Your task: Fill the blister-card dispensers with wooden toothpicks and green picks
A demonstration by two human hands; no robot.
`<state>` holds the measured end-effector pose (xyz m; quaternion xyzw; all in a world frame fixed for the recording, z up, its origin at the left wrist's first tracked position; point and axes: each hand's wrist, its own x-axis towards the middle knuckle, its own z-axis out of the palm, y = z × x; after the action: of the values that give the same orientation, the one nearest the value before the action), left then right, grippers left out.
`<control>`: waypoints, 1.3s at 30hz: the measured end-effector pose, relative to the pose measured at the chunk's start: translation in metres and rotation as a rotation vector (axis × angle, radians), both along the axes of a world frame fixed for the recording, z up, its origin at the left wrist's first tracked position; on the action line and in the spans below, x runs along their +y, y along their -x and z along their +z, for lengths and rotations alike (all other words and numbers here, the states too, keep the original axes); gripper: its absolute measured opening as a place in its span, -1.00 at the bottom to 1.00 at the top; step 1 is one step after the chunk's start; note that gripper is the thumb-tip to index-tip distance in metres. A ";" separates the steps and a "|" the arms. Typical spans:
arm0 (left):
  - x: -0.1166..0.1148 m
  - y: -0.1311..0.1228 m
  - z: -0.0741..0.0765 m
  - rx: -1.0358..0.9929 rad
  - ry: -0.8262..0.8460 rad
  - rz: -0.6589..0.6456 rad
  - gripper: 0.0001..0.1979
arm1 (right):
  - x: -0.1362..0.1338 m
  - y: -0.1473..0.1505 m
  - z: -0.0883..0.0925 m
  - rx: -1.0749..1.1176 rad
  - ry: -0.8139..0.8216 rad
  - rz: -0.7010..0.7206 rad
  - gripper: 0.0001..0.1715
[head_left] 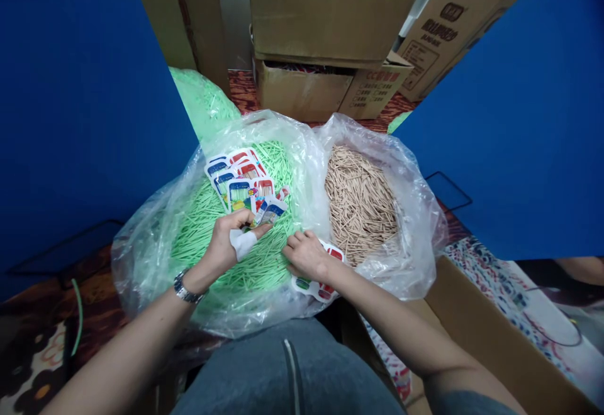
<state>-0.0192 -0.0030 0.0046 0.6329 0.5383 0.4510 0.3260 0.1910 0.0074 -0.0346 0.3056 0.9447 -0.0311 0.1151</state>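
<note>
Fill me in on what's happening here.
A person's left hand holds a small blue-and-white printed card over thin green sticks in a clear plastic bag. The right hand is curled at those sticks; whether it grips any is hidden. Red, white and blue printed cards lie on the sticks, with more printed cards beneath the right arm. Thin beige sticks sit in a second clear plastic bag alongside.

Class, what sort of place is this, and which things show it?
Probably a workshop or packing area: clear bags hold green sticks and tan sticks, printed packets lie on the green ones, and cardboard boxes stand stacked behind.
</note>
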 end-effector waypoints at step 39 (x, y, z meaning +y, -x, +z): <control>-0.014 -0.013 -0.005 -0.042 -0.003 0.014 -0.74 | 0.013 0.010 0.069 1.755 0.899 -0.734 -0.66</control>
<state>-0.0066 -0.0174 -0.0005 0.6200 0.5353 0.4672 0.3330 0.1812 0.0208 0.0345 0.3721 0.4476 -0.6224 -0.5233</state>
